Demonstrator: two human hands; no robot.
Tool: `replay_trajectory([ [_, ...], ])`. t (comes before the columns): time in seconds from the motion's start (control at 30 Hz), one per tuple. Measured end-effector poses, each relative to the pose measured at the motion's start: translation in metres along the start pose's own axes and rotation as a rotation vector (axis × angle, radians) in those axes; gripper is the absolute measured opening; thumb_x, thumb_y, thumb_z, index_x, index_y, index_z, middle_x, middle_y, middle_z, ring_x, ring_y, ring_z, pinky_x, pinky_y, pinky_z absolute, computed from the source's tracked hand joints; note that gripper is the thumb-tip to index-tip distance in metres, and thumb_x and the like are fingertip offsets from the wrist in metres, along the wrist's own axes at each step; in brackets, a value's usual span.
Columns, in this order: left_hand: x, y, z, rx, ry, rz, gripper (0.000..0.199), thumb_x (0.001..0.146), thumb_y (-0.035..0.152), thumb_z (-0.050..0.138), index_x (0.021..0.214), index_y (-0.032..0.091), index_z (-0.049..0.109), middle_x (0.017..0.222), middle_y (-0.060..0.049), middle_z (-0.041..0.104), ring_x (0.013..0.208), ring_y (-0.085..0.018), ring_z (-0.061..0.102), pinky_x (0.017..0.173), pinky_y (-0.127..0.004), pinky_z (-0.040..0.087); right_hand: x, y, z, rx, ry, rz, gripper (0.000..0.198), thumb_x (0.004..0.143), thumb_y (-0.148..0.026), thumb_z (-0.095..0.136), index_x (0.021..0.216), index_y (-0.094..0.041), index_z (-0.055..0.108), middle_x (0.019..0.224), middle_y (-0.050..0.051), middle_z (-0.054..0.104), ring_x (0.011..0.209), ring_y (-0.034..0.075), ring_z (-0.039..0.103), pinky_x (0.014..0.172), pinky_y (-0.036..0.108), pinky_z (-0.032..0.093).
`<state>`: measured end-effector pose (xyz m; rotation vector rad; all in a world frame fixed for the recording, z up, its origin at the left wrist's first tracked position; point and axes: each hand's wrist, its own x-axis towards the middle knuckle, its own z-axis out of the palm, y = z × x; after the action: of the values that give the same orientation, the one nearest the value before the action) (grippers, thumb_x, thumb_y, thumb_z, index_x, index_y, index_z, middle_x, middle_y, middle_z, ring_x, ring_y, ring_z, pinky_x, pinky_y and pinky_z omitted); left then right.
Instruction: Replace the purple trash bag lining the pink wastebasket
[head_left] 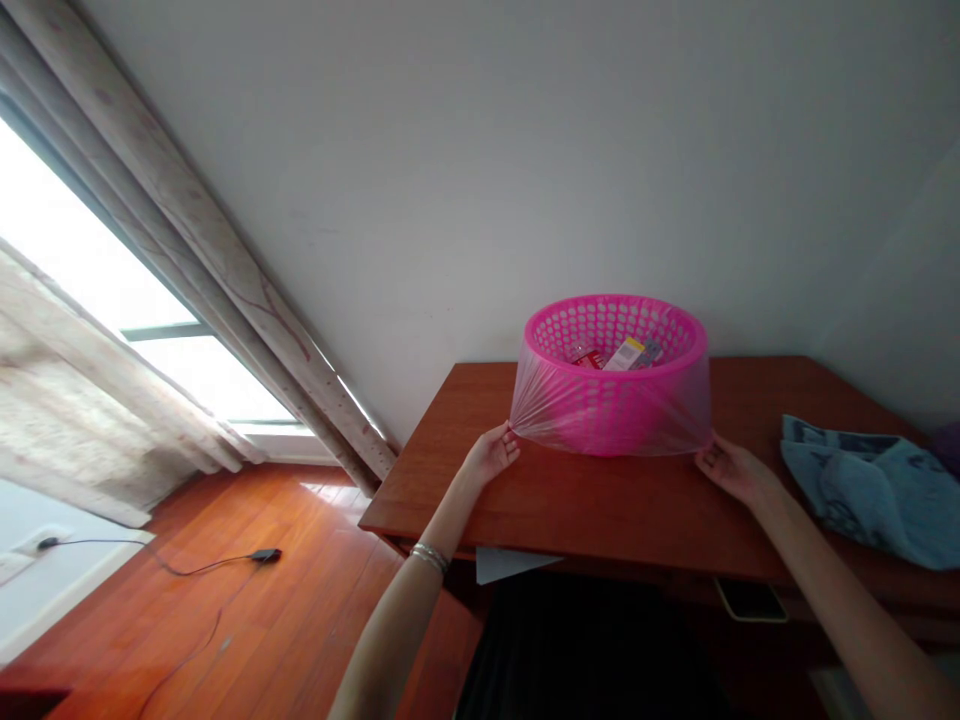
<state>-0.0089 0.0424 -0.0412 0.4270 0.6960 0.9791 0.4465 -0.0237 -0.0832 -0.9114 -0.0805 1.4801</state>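
Observation:
A pink plastic basket [615, 376] with a pattern of holes stands on the wooden desk, and a few small packages [625, 353] lie inside it. Thin clear plastic film [547, 410] is stretched over the basket and down its near side. My left hand [491, 453] pinches the film's lower edge at the basket's left, pulling it into creases. At the right, my right hand [733, 468] grips the same edge between its fingertips. Whether the film covers the far side of the basket is hard to see.
The wooden desk [585, 510] stands against a grey wall. A folded blue cloth [877, 485] lies at its right. Under the desktop are a phone-like object [750, 600] and a white sheet [517, 563]. A cable with a black adapter [266, 555] runs over the floor near the curtains [225, 250].

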Motion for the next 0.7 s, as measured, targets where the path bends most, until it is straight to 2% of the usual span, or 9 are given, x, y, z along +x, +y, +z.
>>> replay_trajectory([
  [0.53, 0.008, -0.005, -0.010, -0.006, -0.021, 0.030, 0.008, 0.091, 0.013, 0.055, 0.086, 0.015, 0.061, 0.063, 0.001, 0.065, 0.053, -0.011, 0.065, 0.058, -0.023, 0.053, 0.001, 0.002, -0.003, -0.021, -0.016, -0.004, 0.014, 0.091, -0.009, 0.049, 0.088, -0.019, 0.057, 0.075, -0.001, 0.065, 0.059, 0.010, 0.063, 0.055, 0.024, 0.058],
  [0.63, 0.007, -0.004, -0.009, -0.016, -0.058, 0.043, 0.010, 0.091, 0.011, 0.052, 0.088, 0.014, 0.062, 0.077, -0.004, 0.072, 0.066, -0.014, 0.071, 0.062, -0.023, 0.055, -0.004, 0.000, 0.000, -0.027, -0.010, -0.002, 0.014, 0.090, -0.007, 0.049, 0.088, -0.019, 0.056, 0.075, -0.001, 0.066, 0.061, 0.011, 0.064, 0.057, 0.025, 0.059],
  [0.7, 0.004, -0.003, -0.003, -0.061, -0.103, 0.066, 0.013, 0.091, 0.010, 0.050, 0.090, 0.013, 0.062, 0.092, -0.009, 0.074, 0.086, -0.018, 0.073, 0.075, -0.027, 0.057, -0.009, -0.003, 0.005, -0.043, -0.032, 0.011, 0.015, 0.092, -0.009, 0.045, 0.089, -0.019, 0.057, 0.079, 0.001, 0.067, 0.069, 0.014, 0.067, 0.065, 0.033, 0.062],
])
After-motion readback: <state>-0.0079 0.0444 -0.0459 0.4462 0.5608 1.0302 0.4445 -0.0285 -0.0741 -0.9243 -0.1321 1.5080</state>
